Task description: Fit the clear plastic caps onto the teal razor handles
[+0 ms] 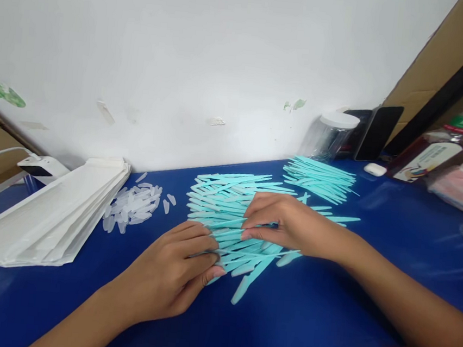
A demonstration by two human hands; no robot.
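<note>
A loose pile of slim turquoise sticks that look like eyebrow razors [213, 193] lies on the blue tabletop, many with a pale, cap-like end. My left hand [177, 264] is at the pile's near left side, its thumb and fingers closed on the end of one razor. My right hand [280, 222] reaches over the middle of the pile, thumb and fingertips pinched on another razor; its exact outline is partly hidden. Left of the pile lies a small heap of translucent white blade caps [134, 205], with a few strays beside it.
A smaller turquoise bundle [321, 178] lies behind on the right. White envelopes [48, 210] are stacked at left near a white device [42, 167]. Along the back right stand a lidded clear jar [329, 136], a dark phone [378, 133] and a bottle [438, 152], with a small white case [375, 169].
</note>
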